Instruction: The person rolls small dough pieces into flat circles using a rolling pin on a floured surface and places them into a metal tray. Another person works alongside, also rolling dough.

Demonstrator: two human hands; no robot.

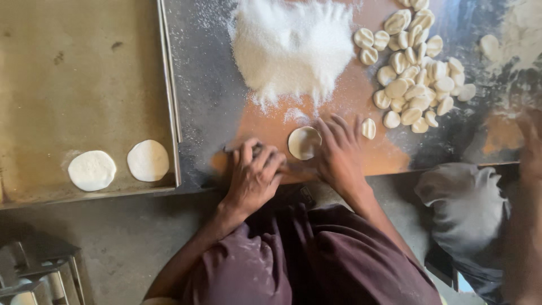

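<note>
Near the front edge of the worktop (214,107), just beside its front left corner, both of the person's hands press down around a small round of dough (304,142). That flattened dough disc lies on the bare orange-brown patch of the surface, between the two hands. The right hand (337,152) lies with fingers spread flat, its fingertips touching the disc's right rim; it grips nothing. The left hand (253,174) is curled, knuckles up, and closes on a dark, thin object that is mostly hidden under the fingers, so I cannot tell what it is. One small dough piece (368,128) sits just beside the right hand's fingers. Toward the back edge, a heap of white sugar-like grains (293,48) spreads over the worktop, and a pile of small dough pieces (415,70) lies to its right. Left of the worktop, a metal tray (79,68) carries two flattened dough rounds (118,165) near its front right corner, side by side and not touching. A crumpled grey cloth (466,203) hangs past the worktop's front edge, on the right.
</note>
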